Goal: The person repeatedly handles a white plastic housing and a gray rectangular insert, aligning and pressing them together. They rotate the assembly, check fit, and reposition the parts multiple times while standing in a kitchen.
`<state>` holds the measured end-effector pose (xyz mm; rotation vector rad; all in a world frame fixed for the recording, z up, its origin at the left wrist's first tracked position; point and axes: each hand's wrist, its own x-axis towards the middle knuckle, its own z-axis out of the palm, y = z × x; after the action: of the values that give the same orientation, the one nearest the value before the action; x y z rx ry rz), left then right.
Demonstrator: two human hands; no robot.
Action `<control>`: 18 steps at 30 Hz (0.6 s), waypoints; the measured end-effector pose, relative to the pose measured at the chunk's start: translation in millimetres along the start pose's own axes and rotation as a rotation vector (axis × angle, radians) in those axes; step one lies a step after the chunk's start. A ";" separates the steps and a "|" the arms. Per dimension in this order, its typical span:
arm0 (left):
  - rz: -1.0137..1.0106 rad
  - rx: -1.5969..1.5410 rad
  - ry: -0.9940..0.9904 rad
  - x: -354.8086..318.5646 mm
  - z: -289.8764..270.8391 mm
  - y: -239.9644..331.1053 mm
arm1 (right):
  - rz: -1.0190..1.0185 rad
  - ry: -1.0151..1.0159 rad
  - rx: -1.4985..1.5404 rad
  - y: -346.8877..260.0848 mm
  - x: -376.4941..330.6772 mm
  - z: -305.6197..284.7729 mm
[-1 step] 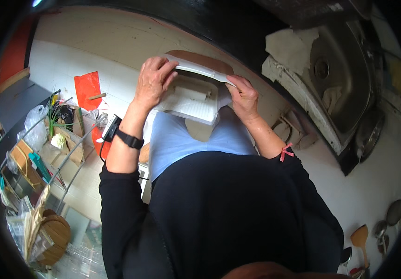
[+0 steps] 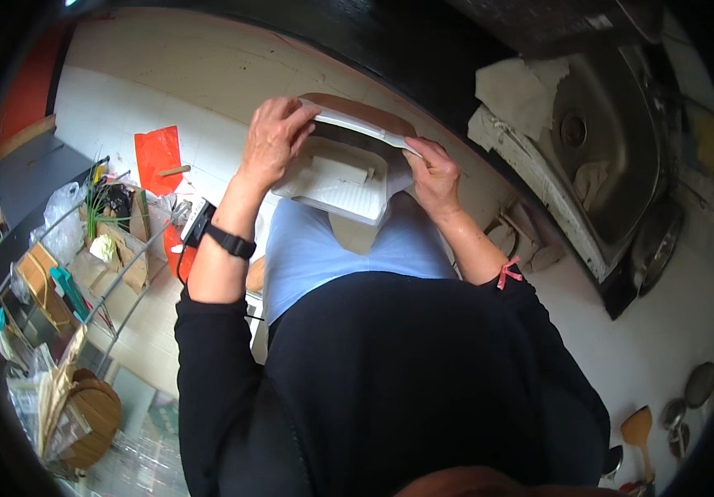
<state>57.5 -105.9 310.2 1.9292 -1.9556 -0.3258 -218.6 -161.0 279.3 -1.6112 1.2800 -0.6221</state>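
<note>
Kitchen clutter (image 2: 48,286) flanks a white container (image 2: 324,172), ribbed inside.

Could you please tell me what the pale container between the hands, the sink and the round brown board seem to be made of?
Pale container: probably plastic, smooth and slightly glossy; its walls look thin and partly translucent.
Sink: likely stainless steel, with a soft sheen; it is grey with blurred highlights.
Round brown board: apparently wood, matte, from its warm brown tone, though imitation is possible.
</note>
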 end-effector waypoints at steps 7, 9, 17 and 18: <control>-0.627 -0.311 -0.081 16.2 37.2 -97.1 | 0.323 0.071 0.092 27.3 16.4 28.5; -0.627 -0.484 -0.194 16.1 46.6 -110.2 | 0.298 0.095 0.086 29.6 13.7 33.5; -0.557 -0.269 -0.116 31.4 48.6 -91.4 | 0.332 0.273 0.150 17.7 27.9 42.6; -0.552 -0.272 -0.092 33.0 45.5 -89.7 | 0.298 0.296 0.192 15.4 28.9 41.8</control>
<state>120.2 -146.1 235.1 2.2584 -1.3047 -0.7935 -181.4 -172.9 243.3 -1.1721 1.5877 -0.7877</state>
